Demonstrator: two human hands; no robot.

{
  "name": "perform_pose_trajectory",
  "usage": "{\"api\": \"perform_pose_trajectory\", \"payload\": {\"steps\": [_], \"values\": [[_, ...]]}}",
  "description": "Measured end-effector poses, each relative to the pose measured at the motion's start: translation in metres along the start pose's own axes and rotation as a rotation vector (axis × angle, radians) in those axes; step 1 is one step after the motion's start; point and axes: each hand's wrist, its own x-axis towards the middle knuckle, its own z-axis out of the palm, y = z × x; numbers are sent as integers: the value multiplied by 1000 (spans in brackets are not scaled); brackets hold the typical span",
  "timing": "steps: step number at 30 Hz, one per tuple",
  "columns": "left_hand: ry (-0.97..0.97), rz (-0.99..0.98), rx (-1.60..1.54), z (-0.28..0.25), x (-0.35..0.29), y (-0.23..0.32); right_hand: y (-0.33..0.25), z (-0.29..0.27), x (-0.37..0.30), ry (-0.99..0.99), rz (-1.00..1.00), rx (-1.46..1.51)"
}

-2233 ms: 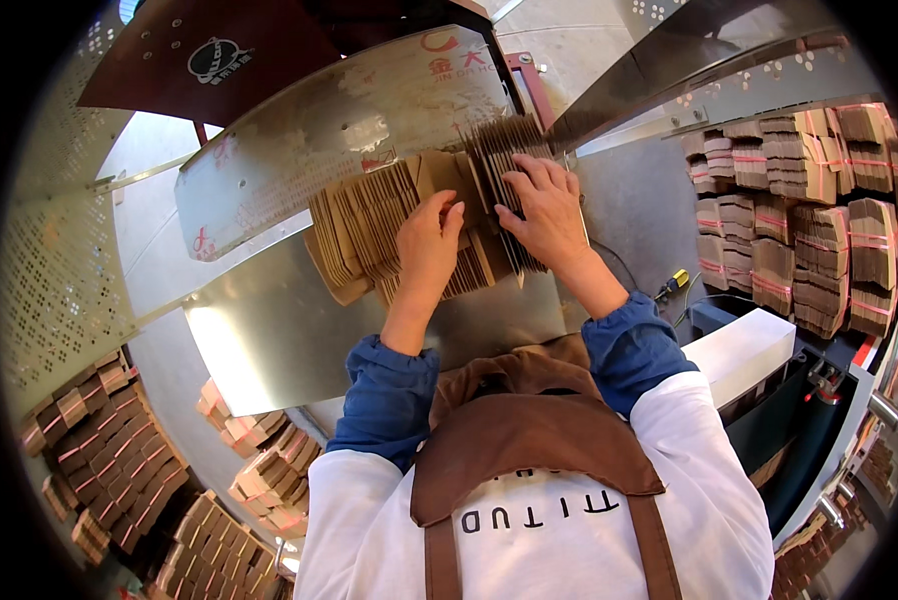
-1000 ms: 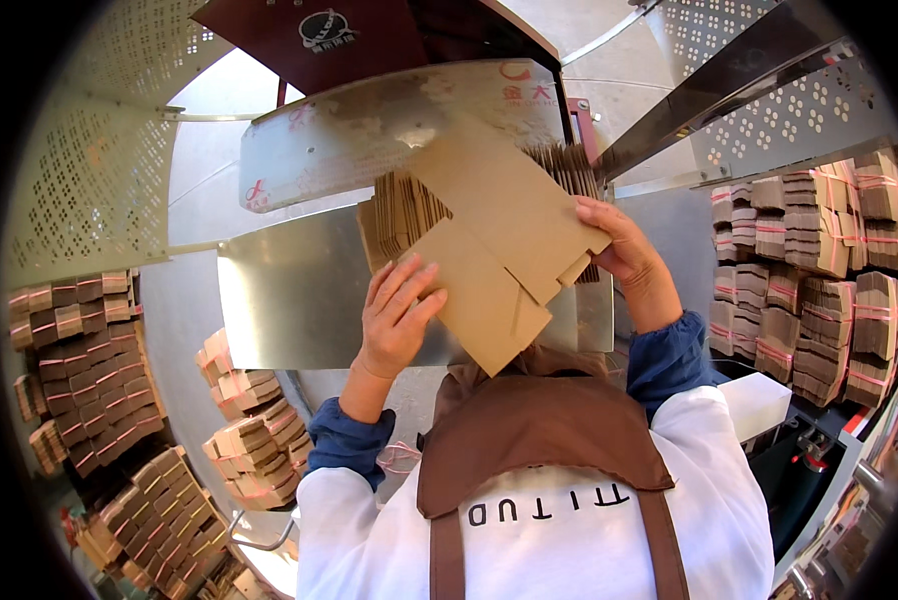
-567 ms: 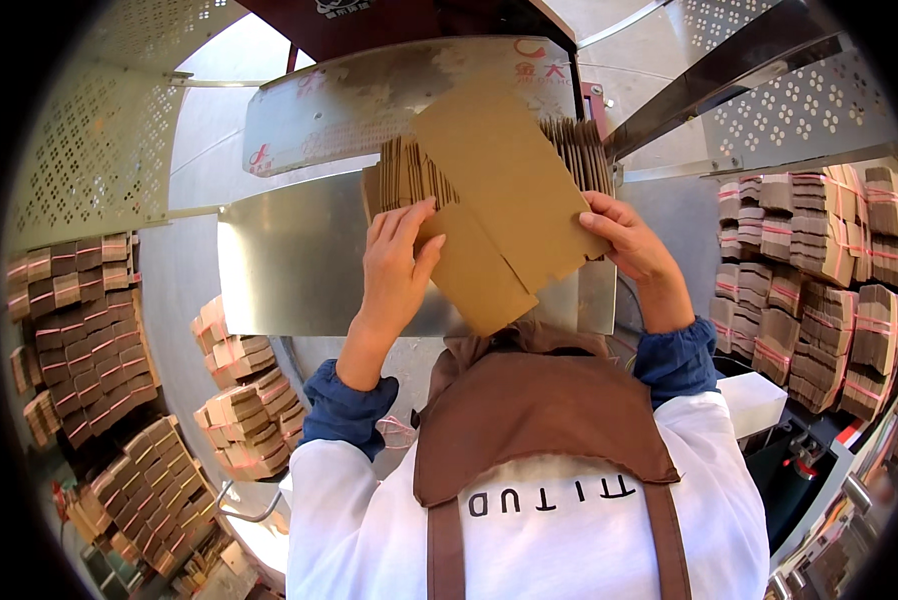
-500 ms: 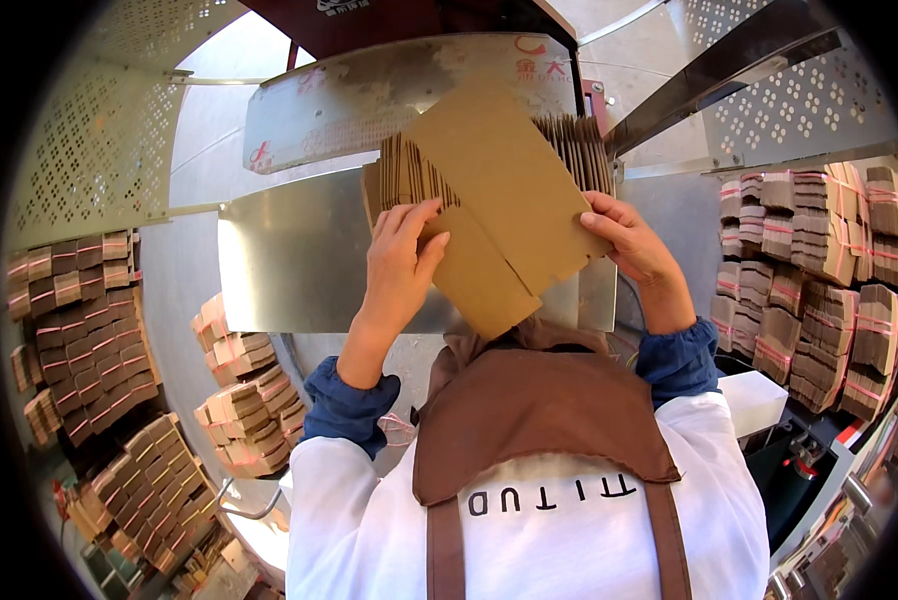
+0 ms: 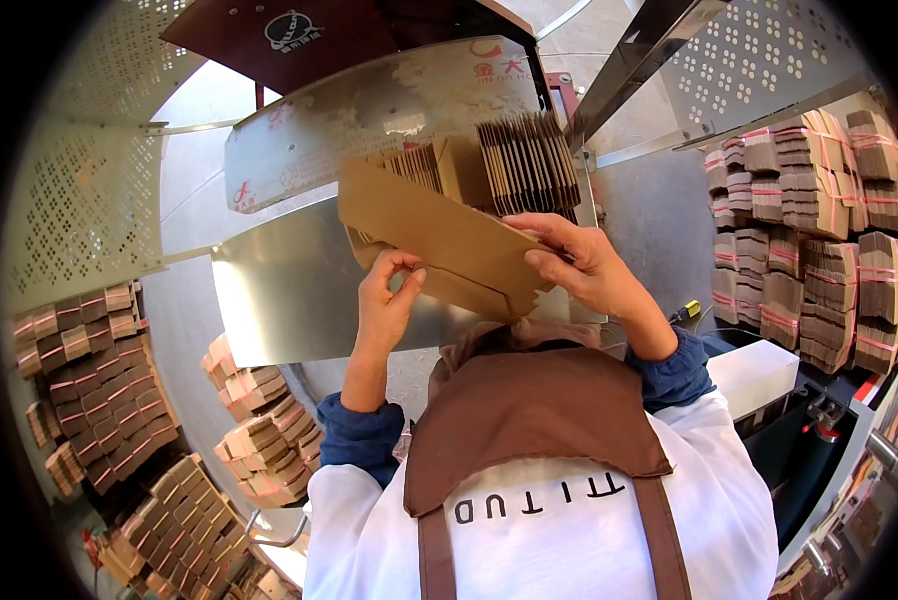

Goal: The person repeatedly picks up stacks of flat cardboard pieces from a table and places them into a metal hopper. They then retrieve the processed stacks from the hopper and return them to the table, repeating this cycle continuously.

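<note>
A flat, folded brown cardboard carton (image 5: 449, 228) is held tilted in front of my chest, a slit showing along its lower part. My left hand (image 5: 389, 295) pinches its lower left edge between thumb and fingers. At its right end my right hand (image 5: 584, 262) grips the edge, thumb on the near face. Behind it, similar cartons (image 5: 531, 165) stand on edge in a tight row on the machine's metal bed. More upright cartons (image 5: 414, 165) are partly hidden by the held one, and a gap with a leaning carton parts the two groups.
A shiny metal table (image 5: 289, 290) spreads to the left beneath my hands. Beyond it are a metal panel (image 5: 319, 130) and a dark red machine housing (image 5: 359, 35). Perforated guards (image 5: 89, 210) flank both sides. Tied cardboard bundles (image 5: 834, 270) are stacked right and left. A white box (image 5: 754, 375) is near my right elbow.
The carton has tipped to a flatter angle and come lower and left, uncovering more of the standing row. Both hands have kept hold of it. The whole view has shifted slightly.
</note>
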Motion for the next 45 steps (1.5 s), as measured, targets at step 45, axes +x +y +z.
{"api": "perform_pose_trajectory", "payload": {"steps": [45], "values": [[2398,273,-444,-104,-1023,-102,107,433,-23,-941,53,-316]]}}
